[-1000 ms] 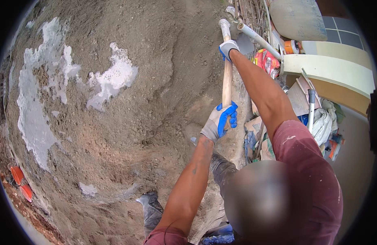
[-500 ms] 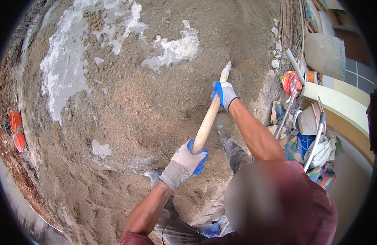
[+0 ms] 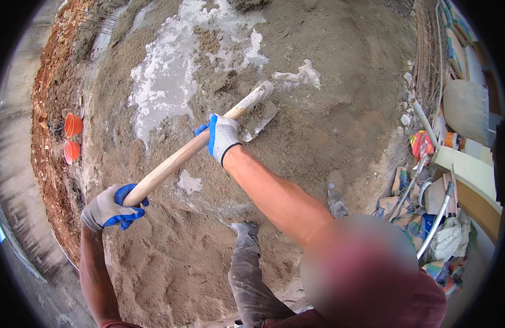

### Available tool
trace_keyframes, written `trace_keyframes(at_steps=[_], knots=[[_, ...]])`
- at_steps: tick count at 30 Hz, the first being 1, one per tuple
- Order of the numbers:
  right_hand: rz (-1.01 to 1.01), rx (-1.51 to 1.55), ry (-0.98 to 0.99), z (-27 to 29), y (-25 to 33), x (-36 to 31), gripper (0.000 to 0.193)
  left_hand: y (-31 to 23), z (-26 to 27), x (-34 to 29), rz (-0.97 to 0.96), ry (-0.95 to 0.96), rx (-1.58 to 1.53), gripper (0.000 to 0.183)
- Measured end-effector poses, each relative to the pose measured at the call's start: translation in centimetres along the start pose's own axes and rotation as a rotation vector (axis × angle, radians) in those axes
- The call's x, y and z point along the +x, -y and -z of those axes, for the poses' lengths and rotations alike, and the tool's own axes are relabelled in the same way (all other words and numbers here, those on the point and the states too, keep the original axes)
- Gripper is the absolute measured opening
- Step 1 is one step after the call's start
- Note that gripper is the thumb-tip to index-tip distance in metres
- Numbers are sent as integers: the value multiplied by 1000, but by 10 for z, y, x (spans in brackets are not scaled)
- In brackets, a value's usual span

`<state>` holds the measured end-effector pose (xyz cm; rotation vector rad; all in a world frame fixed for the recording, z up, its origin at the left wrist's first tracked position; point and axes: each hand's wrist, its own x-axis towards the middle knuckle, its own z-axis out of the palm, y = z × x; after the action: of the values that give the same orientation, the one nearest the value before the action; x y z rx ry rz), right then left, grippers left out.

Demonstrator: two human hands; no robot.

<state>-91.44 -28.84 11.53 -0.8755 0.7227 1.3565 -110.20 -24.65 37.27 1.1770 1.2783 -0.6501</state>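
I hold a hoe by its long pale wooden handle (image 3: 173, 164), which slants from lower left to upper right. My left hand (image 3: 115, 206), in a grey and blue glove, is wrapped round the handle's lower left end. Farther up, my right hand (image 3: 219, 136), gloved the same way, grips the handle below its cement-smeared head end. The hoe's greyish blade (image 3: 262, 119) hangs beneath that end, close to the wet mix; whether it touches cannot be told. Under the tool spreads a broad brown-grey bed of sand and cement (image 3: 318, 131), with a pale watery puddle (image 3: 165, 82) beyond my hands.
Two orange buckets (image 3: 72, 125) stand at the left by a strip of reddish rubble (image 3: 50, 147). My boots (image 3: 245, 232) are on the mix. Right of it lie thin rods (image 3: 426, 49), a white sack (image 3: 450, 240), a pipe (image 3: 435, 227) and a pale ledge (image 3: 463, 172).
Both hands have swung left with the hoe, the left hand farthest. The handle now lies flatter, and the blade has come into sight. The view has shifted too.
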Motion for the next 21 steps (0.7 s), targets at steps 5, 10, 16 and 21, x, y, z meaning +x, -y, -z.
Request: trace_keyframes(at_steps=[5, 10, 16, 21], knots=[[212, -225, -144, 67, 52, -47, 36, 55, -48, 53, -64, 307, -330, 34], [237, -390, -503, 278, 187, -35, 19, 74, -294, 179, -165, 701, -701, 32], [259, -960, -722, 478, 334, -2, 11, -15, -533, 258, -4, 776, -1173, 17], [276, -976, -544, 509, 307, 54, 11, 10, -512, 296, -28, 613, -962, 15]])
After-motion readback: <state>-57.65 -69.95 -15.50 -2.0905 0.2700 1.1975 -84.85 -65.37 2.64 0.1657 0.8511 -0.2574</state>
